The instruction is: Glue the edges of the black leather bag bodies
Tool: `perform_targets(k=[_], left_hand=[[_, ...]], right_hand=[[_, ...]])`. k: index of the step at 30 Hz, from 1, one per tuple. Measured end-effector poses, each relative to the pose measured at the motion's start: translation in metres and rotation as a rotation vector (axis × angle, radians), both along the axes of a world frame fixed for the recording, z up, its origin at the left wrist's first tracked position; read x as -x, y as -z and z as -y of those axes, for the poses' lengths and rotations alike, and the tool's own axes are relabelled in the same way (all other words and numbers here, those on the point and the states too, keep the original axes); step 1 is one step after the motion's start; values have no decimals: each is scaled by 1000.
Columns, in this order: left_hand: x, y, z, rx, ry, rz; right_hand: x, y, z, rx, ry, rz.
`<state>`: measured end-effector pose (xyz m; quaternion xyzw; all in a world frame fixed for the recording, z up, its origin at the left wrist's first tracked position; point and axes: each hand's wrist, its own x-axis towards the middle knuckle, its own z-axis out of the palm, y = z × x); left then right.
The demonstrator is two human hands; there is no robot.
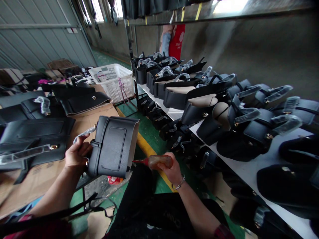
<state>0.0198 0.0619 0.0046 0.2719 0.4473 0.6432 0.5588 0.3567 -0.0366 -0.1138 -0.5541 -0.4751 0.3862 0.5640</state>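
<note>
My left hand (77, 153) is closed on the plastic-wrapped handle of a black handbag (112, 149). The bag is held up in front of me at the table's edge, its beige raw edge facing right. In my right hand (173, 169) is a squeeze bottle (159, 162) of brownish liquid with a red nozzle, gripped around its body. The nozzle's tip points left and is close to the bag's lower right corner; whether it touches I cannot tell. More black handbags (32, 136) lie on the table left of my hand.
Cardboard (50, 172) covers the table at left. A white plastic basket (112, 79) stands beyond it. On the right, a rack shelf (174, 114) carries rows of black handbags, with more below. A person in a red apron (177, 41) stands behind the rack.
</note>
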Motion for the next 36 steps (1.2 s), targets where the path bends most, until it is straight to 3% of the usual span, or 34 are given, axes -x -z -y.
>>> perform_targets(k=[6, 13, 17, 28, 33, 36], left_hand=[[-4, -3, 1, -19, 25, 8], [-4, -2, 1, -13, 46, 13], [-3, 0, 0, -8, 45, 17], [0, 5, -3, -18, 34, 0], [5, 10, -5, -43, 85, 3], [4, 9, -5, -54, 87, -16]], right_hand=[[0, 2, 9, 18, -14, -34], [6, 10, -12, 53, 127, -107], [10, 12, -13, 89, 81, -157], [13, 18, 22, 190, 16, -304], [17, 17, 14, 187, 117, -378], [17, 18, 8, 210, 85, -383]])
